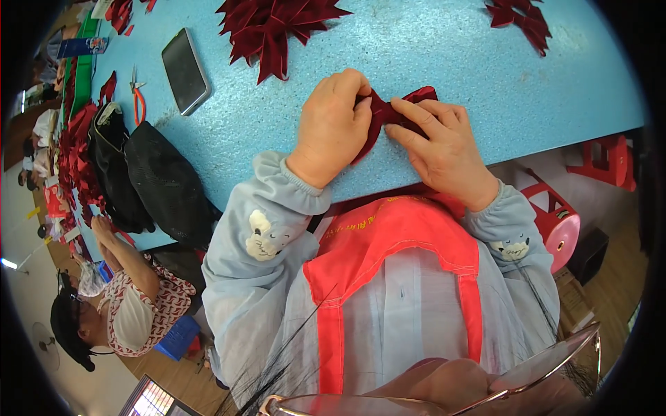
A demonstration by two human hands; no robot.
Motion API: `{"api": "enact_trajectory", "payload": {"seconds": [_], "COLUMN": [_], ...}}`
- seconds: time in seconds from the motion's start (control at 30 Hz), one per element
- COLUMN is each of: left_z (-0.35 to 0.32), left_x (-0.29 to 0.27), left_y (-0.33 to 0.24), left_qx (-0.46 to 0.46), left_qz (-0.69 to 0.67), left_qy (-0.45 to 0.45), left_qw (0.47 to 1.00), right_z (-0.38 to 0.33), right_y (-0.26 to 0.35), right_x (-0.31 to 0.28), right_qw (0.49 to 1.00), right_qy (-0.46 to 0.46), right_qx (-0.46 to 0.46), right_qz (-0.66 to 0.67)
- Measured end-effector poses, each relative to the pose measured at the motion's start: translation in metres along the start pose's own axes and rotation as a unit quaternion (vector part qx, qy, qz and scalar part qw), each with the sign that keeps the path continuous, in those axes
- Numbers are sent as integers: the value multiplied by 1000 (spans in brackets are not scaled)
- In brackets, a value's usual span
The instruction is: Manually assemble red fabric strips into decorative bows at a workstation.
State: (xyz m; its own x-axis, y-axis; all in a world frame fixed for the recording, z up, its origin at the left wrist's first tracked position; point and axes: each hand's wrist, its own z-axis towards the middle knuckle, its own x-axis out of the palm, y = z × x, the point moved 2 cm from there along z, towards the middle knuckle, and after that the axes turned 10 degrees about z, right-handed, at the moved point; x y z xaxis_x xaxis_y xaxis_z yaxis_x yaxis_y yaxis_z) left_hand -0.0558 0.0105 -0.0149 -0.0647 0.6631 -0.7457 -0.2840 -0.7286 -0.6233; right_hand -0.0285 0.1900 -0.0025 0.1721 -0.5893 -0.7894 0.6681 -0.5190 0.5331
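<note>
Dark-red ribbon piece (392, 114) lies between both hands, slanting far-right to near-left, left hand (333, 125) and right hand (440, 142) pinching it equally close.

Head camera looks steeply down, close over the blue table (444, 62); fisheye bends its edges.

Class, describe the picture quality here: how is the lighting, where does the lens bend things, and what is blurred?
Head view: even, bright light, soft shadows under both hands on the blue table; its front edge bows, black corners from the fisheye; glasses rim at bottom is blurred; dark red ribbon is sharp.
</note>
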Motion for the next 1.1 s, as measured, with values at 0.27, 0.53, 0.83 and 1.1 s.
{"api": "enact_trajectory", "payload": {"seconds": [0.27,0.53,0.83,1.1], "left_z": [4,-24,-28,-15], "left_x": [-15,-21,6,-35], "left_y": [16,1,-5,14], "left_qx": [30,226,262,103], "left_qz": [47,200,145,96], "left_qy": [-88,10,54,-89], "left_qw": [995,953,953,986], "right_z": [-4,-22,-23,-24], "right_y": [-4,-18,-13,-26], "right_x": [0,-7,-16,-20], "right_qw": [1000,975,999,980], "right_qy": [5,-205,-36,-142], "right_qx": [8,-22,0,55], "right_qz": [4,85,2,125]}}
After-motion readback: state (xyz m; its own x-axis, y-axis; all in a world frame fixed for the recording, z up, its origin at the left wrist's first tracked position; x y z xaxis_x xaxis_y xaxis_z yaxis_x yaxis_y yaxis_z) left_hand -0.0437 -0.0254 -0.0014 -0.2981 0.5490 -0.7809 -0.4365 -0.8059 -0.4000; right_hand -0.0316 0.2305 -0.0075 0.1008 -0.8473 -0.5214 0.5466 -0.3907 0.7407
